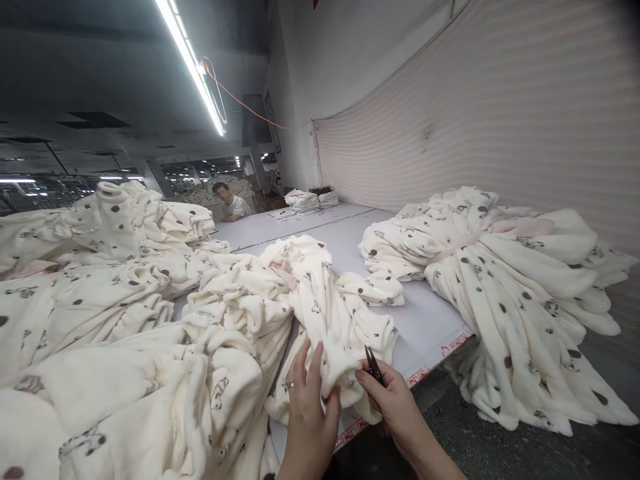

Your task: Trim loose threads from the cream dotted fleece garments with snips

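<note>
A white fleece garment (327, 313) with dark spots and small printed figures lies bunched at the table's front edge. My left hand (311, 407), a ring on one finger, grips its near end between thumb and fingers. In my right hand (393, 397) is a pair of dark thread snips (373, 367), blades pointing up and away from me. The right thumb and forefinger are close against the fabric's edge; whether they pinch it too I cannot tell.
Heaped matching fleece (135, 320) covers the left side. A tied bundle of it (500, 280) hangs over the table edge (445, 350) at right. Folded white stacks (303, 200) stand at the far end of the pale table (345, 223). A person (233, 203) is beyond, by a striped cloth wall (475, 120).
</note>
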A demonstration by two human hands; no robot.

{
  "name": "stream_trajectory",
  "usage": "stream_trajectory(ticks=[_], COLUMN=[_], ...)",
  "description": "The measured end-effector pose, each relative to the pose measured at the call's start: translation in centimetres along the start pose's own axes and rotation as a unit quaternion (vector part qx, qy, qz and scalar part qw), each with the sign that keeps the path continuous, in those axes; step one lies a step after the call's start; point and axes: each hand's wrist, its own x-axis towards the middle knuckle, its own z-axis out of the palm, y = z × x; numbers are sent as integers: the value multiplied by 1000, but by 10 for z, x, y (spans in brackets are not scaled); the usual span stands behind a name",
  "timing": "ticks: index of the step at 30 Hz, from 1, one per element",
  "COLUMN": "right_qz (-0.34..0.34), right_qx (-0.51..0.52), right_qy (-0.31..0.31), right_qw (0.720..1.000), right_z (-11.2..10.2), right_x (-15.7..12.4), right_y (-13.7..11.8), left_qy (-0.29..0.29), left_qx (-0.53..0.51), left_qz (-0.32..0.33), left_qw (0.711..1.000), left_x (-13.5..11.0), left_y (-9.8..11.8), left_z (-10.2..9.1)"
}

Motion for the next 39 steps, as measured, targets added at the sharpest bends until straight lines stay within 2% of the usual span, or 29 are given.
stream_trajectory(ticks=[2, 3, 5, 8, 9, 11, 13, 14, 16, 20, 23, 26, 29, 32, 34, 37, 39], right_qz=[-71, -98, -132, -164, -171, -187, -200, -204, -202, -204, -201, -225, -314, -392, -394, -366, -367], right_qx=[-84, -121, -172, -203, -207, -207, -209, -215, -234, -287, -359, -450, -538, -595, -608, -602, -604], right_qy=[-36, -54, -67, -37, -23, 1, 19, 28, 48, 75, 46, 25, 27, 67, 84, 81, 69], right_qw=[993, 986, 974, 965, 963, 960, 957, 955, 950, 933, 910, 864, 782, 699, 684, 705, 704], right_z=[0, 1, 2, 7, 9, 12, 15, 16, 16, 11, 0, -10, -12, -9, -8, -11, -14], right_x=[-1, 0, 2, 8, 11, 15, 19, 21, 23, 23, 16, 3, -10, -15, -14, -13, -13], right_y=[-8, -12, -18, -20, -19, -16, -14, -13, -12, -15, -23, -31, -36, -35, -35, -35, -35], left_qy=[-59, -104, -176, -246, -274, -310, -291, -269, -232, -208, -191, -182, -171, -163, -157, -142, -137], left_qx=[-9, -25, -38, -74, -126, -269, -386, -423, -467, -506, -509, -510, -516, -505, -489, -465, -448], left_qz=[52, 48, -10, -119, -155, -222, -265, -274, -281, -289, -296, -294, -284, -276, -276, -280, -274], left_qw=[997, 993, 984, 959, 941, 885, 834, 821, 806, 786, 785, 788, 790, 801, 812, 827, 840], left_x=[4, 9, 20, 34, 36, 37, 34, 32, 28, 23, 24, 25, 23, 21, 20, 19, 19], left_y=[9, 13, 20, 22, 20, 13, 6, 3, 1, 3, 5, 4, 5, 7, 9, 10, 10], left_z=[-9, -14, -25, -34, -35, -34, -31, -29, -25, -21, -20, -19, -16, -12, -11, -9, -8])
